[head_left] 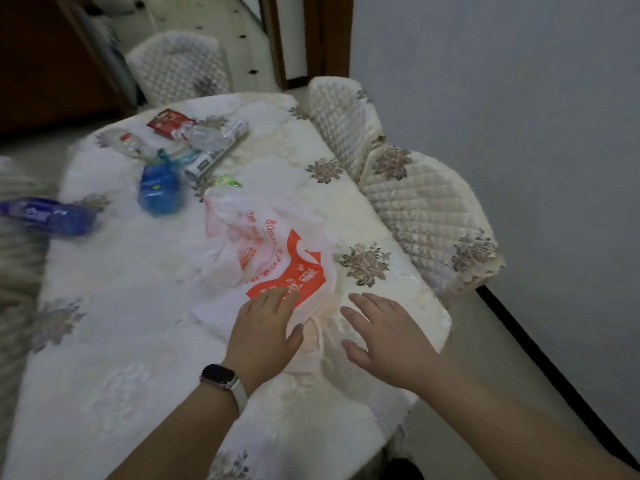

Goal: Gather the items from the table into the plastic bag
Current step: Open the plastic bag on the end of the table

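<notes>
A white plastic bag (266, 247) with orange print lies crumpled in the middle of the table (114, 341). My left hand (265, 332), a watch on its wrist, rests flat on the bag's near edge with fingers spread. Beside it, my right hand (377, 334) hovers open over the cloth, just right of the bag. Further back lie a blue packet (159, 188), a dark blue wrapped pack (52, 216), two clear bottles (202, 135) (130, 142), a red packet (168, 121), a white tube box (216, 152) and a small green item (227, 181).
The table wears a cream quilted cloth with flower motifs. Two padded chairs (426, 209) stand along its right edge, and another chair (180, 67) at the far end. A grey wall is on the right, a doorway behind.
</notes>
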The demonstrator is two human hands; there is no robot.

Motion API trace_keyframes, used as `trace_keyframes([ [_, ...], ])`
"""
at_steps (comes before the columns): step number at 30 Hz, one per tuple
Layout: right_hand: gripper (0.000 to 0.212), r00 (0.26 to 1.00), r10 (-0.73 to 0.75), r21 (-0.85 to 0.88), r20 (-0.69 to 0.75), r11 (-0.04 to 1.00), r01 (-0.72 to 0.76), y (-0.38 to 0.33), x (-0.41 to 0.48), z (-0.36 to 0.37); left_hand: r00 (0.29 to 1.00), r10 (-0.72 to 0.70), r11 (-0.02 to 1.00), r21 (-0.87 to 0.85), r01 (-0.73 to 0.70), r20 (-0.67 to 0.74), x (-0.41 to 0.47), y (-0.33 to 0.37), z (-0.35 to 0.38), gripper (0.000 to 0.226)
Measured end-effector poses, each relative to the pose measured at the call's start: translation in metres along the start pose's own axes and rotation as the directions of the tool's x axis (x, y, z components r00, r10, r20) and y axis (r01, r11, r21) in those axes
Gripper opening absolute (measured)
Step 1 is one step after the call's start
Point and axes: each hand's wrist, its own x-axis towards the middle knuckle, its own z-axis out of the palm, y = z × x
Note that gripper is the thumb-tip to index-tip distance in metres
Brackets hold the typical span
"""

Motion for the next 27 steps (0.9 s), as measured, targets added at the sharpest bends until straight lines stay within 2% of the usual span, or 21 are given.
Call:
trace_keyframes([
  [4, 0.051, 0.985, -0.166, 0.033, 0.037, 0.986, 0.165, 0.040, 0.035, 0.014, 0.965, -0.261, 0.965, 0.025, 0.261, 0.011, 0.012, 0.017, 0.016, 0.059],
  [9, 0.053, 0.948, -0.316, 0.058, 0.046, 0.948, 0.313, 0.082, 0.086, 0.032, 0.874, -0.477, 0.879, 0.071, 0.472, 0.091, 0.035, 0.028, 0.039, 0.073],
  [12, 0.058, 0.900, -0.430, 0.085, 0.066, 0.901, 0.425, 0.085, 0.120, 0.046, 0.810, -0.570, 0.822, 0.079, 0.565, 0.138, 0.037, 0.027, 0.053, 0.078],
  [14, 0.060, 0.845, -0.529, 0.079, 0.080, 0.848, 0.524, 0.081, 0.139, 0.059, 0.796, -0.591, 0.807, 0.085, 0.585, 0.131, 0.035, 0.024, 0.061, 0.068],
  [16, 0.065, 0.770, -0.629, 0.073, 0.106, 0.777, 0.625, 0.074, 0.155, 0.074, 0.805, -0.582, 0.813, 0.101, 0.573, 0.117, 0.029, 0.018, 0.070, 0.047],
  [19, 0.077, 0.714, -0.684, 0.063, 0.152, 0.727, 0.683, 0.067, 0.174, 0.094, 0.821, -0.566, 0.823, 0.094, 0.560, 0.072, 0.020, 0.012, 0.081, 0.022],
  [22, 0.081, 0.748, -0.624, 0.023, 0.225, 0.771, 0.636, 0.067, 0.186, 0.106, 0.820, -0.571, 0.820, 0.035, 0.572, -0.023, 0.015, 0.011, 0.082, 0.001],
  [23, 0.080, 0.767, -0.592, 0.011, 0.248, 0.794, 0.608, 0.067, 0.187, 0.108, 0.816, -0.575, 0.817, 0.010, 0.576, -0.055, 0.015, 0.012, 0.078, 0.004],
  [25, 0.068, 0.783, -0.566, 0.004, 0.259, 0.811, 0.585, 0.067, 0.185, 0.108, 0.803, -0.587, 0.809, -0.032, 0.587, -0.101, 0.016, 0.015, 0.068, 0.007],
  [27, 0.043, 0.792, -0.578, 0.029, 0.196, 0.811, 0.585, 0.064, 0.181, 0.102, 0.777, -0.618, 0.786, -0.087, 0.612, -0.125, 0.014, 0.016, 0.055, 0.010],
])
